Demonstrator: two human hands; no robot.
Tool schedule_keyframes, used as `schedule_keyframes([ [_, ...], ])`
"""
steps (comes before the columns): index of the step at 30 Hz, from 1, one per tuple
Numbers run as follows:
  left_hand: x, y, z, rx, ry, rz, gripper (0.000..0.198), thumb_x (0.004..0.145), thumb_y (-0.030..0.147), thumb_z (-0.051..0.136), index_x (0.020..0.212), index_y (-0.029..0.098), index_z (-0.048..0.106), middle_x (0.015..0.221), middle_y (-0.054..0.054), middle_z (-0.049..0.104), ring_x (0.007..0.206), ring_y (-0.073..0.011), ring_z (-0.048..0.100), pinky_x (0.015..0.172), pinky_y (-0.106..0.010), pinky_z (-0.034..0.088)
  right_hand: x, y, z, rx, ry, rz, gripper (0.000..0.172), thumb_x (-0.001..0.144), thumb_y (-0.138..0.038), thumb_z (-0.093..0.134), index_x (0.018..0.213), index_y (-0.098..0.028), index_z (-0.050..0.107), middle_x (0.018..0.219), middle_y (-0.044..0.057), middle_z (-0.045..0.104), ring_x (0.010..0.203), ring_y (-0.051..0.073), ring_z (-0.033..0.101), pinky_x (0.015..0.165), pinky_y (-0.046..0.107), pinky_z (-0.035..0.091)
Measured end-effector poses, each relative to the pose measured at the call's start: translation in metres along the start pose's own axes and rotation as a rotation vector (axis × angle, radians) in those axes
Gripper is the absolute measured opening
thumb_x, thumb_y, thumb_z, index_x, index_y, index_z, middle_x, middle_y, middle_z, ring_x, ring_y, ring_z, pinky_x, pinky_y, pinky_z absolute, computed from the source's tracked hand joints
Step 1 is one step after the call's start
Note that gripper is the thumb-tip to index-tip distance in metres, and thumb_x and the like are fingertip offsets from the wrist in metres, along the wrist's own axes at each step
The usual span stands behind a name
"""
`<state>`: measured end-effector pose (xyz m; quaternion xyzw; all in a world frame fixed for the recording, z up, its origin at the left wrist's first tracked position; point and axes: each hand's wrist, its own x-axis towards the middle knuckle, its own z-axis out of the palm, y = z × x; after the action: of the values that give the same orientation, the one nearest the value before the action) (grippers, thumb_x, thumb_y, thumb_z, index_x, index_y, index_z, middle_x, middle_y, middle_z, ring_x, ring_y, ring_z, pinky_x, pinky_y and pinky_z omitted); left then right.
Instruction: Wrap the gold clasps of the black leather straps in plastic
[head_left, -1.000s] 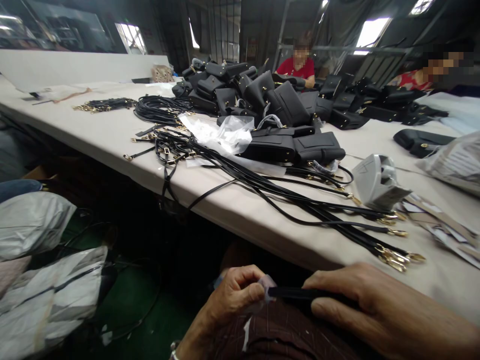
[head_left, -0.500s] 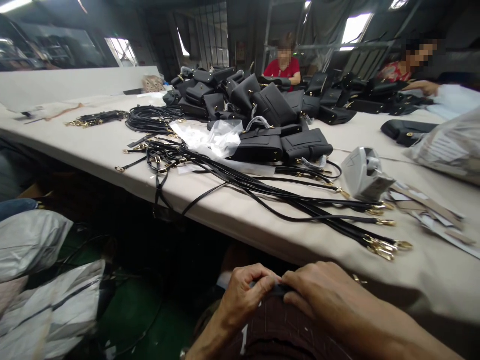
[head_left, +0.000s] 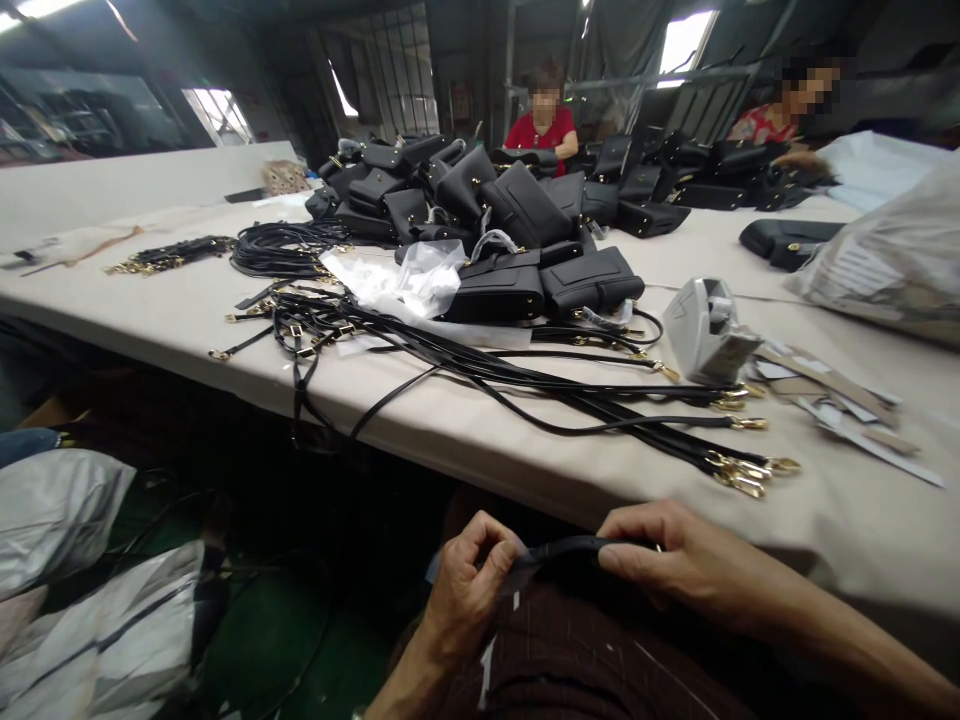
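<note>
A short stretch of black strap runs between my two hands, low in front of the table edge and above my lap. My left hand pinches its left end, where some thin clear plastic shows by the fingers. With thumb and fingers closed, my right hand grips the strap's other side; a small glint of metal shows at those fingers. On the table just beyond, a bundle of long black straps lies with gold clasps toward the right.
Black handbags are heaped mid-table, with crumpled white wrapping before them. A grey tape dispenser stands right, beside paper strips and a large plastic bag. Two people, one in a red top, sit across. Silvery sacks lie lower left.
My hands have moved apart, the right one going right, so more black strap shows between them. The whole view has shifted slightly, with the table things appearing farther left.
</note>
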<state>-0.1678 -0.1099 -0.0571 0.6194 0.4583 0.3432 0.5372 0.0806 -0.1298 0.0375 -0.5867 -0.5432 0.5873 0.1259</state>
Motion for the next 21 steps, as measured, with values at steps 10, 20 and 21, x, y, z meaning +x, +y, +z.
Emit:
schedule_keyframes([
  [10,0.012,0.002,0.016,0.0,-0.021,0.212,0.022,0.091,0.032,0.057,0.079,0.017,0.067,0.087,-0.007,0.073,0.082,-0.0191,0.067,0.077,-0.028,0.049,0.003,0.002,0.024,-0.794,0.226,-0.34,0.019,0.094,-0.027,0.054,0.096,-0.028,0.073,0.084,0.0,0.074,0.077,0.02,0.069,0.066,0.028,0.041],
  [20,0.005,0.0,0.016,-0.268,-0.405,-0.247,0.036,0.094,0.056,0.046,0.091,0.02,0.046,0.063,0.001,0.063,0.047,-0.0124,0.058,0.045,-0.02,0.041,0.008,0.051,0.015,-1.045,0.605,-0.904,0.031,0.1,-0.025,0.039,0.114,-0.023,0.067,0.073,0.005,0.068,0.059,0.016,0.063,0.056,0.029,0.042],
  [21,0.004,0.001,0.016,-0.246,-0.422,-0.253,0.035,0.095,0.055,0.044,0.092,0.02,0.046,0.064,0.001,0.064,0.046,-0.0124,0.058,0.044,-0.019,0.04,0.012,0.06,0.016,-1.012,0.643,-0.921,0.031,0.099,-0.027,0.041,0.114,-0.025,0.068,0.074,0.005,0.069,0.06,0.016,0.063,0.057,0.028,0.044],
])
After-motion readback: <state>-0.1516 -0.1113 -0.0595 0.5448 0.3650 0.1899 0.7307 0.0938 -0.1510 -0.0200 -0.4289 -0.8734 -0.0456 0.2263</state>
